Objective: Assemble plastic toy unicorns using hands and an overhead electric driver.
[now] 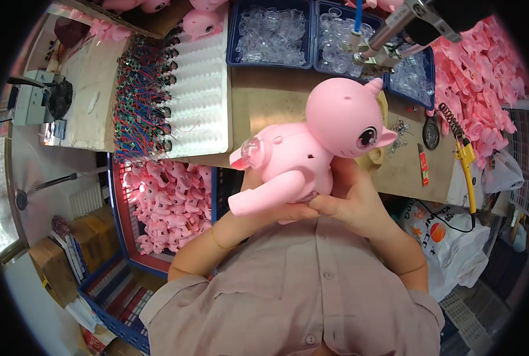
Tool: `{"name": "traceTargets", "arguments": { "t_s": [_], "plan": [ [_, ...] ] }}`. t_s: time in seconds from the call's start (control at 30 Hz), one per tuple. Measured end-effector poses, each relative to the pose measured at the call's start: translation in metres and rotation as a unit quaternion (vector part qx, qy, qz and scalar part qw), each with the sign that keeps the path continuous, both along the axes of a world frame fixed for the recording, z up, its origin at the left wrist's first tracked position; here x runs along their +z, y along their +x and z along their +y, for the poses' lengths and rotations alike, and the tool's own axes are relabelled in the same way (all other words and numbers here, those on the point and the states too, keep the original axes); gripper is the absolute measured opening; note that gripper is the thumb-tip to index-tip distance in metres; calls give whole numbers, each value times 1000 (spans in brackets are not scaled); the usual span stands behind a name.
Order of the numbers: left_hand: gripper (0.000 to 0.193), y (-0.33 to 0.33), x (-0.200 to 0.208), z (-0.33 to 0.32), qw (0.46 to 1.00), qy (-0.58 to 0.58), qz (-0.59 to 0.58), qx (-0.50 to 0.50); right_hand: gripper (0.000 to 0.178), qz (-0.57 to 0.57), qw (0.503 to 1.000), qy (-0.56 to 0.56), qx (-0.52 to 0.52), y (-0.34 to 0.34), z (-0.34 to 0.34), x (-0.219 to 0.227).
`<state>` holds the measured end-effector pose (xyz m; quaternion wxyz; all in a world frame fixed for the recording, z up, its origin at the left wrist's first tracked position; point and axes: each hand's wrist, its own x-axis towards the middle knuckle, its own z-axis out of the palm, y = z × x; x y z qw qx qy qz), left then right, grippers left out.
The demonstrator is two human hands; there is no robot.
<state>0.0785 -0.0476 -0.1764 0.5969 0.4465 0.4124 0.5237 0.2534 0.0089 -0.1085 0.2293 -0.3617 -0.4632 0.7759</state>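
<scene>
Close to my chest I hold a pink plastic unicorn toy [297, 157], with its big round head to the upper right and its legs to the lower left. My left hand [267, 217] is closed around the underside, its fingers mostly hidden by the toy. Gripping the lower right side below the head is my right hand [356, 197], its thumb pressed near the toy's base. A clear round plastic part [254, 153] sits at the toy's left end. Both thumbs come close together at the lower edge.
Blue bins [270, 64] of clear plastic parts line the back. To the left are a white tray [224, 101] and wired circuit boards [140, 98]. A crate [119, 216] holds pink parts. At right lie a yellow-handled tool [467, 163], a red-handled blade [423, 165] and heaped pink pieces [475, 77].
</scene>
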Motion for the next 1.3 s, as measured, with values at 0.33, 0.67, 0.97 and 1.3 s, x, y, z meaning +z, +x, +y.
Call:
{"name": "traceTargets", "arguments": {
  "t_s": [0.33, 0.67, 0.97, 1.3],
  "plan": [
    [43, -29, 2, 0, 957, 11, 288, -32, 64, -28, 997, -61, -40, 28, 29, -8],
    [57, -36, 25, -35, 893, 144, 412, 105, 51, -54, 834, 537, -115, -31, 30, 11],
    [68, -254, 23, -175, 561, -497, 640, -171, 35, -73, 670, 553, -490, 22, 123, 50],
    [33, -144, 108, 92, 941, -8, 321, -108, 74, 93, 838, 477, -249, -11, 182, 114]
  ]
}}
